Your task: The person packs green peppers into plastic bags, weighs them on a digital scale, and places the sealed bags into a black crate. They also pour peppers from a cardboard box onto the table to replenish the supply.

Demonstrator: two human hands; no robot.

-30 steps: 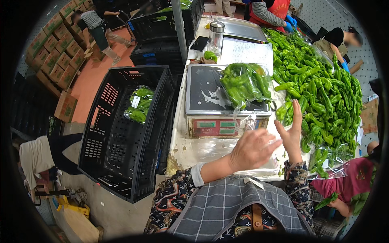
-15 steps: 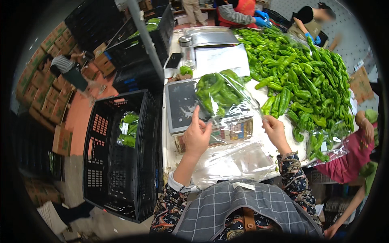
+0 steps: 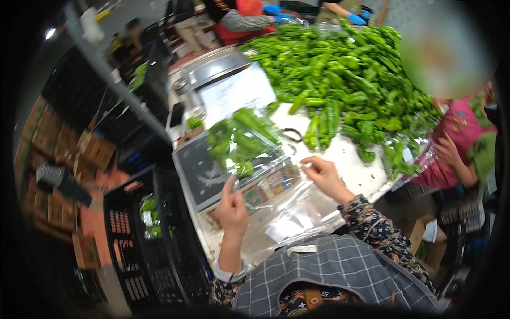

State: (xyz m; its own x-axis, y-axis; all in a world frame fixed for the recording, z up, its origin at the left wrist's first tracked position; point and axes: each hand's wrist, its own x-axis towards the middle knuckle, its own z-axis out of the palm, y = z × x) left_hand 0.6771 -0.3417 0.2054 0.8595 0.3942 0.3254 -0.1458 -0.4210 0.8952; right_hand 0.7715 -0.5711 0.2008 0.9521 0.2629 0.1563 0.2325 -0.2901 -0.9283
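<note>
A clear plastic bag of green peppers [image 3: 241,139] lies on the dark flat plate [image 3: 197,167] of what looks like a scale. My left hand [image 3: 232,211] is just in front of the plate, index finger stretched up and thumb apart, holding nothing visible. To the right, my right hand [image 3: 325,178] has its fingers curled and thumb tip brought in, close to the bag's loose film; whatever it pinches is too fine to make out. Below both hands, flat clear plastic bags [image 3: 289,226] lie at the table's near edge. Slight blur softens the view.
A large heap of green peppers [image 3: 345,90] covers the far right of the white table [image 3: 357,169]. White paper [image 3: 239,91], a metal tray [image 3: 215,68] and a black loop [image 3: 290,134] lie beyond. A black crate [image 3: 119,242] holds bagged peppers at left. Co-workers stand around.
My view has turned, so the table appears tilted and shifted left. Both hands stay near the bag, the right one's fingers slightly looser. A blurred shape now covers the upper right.
</note>
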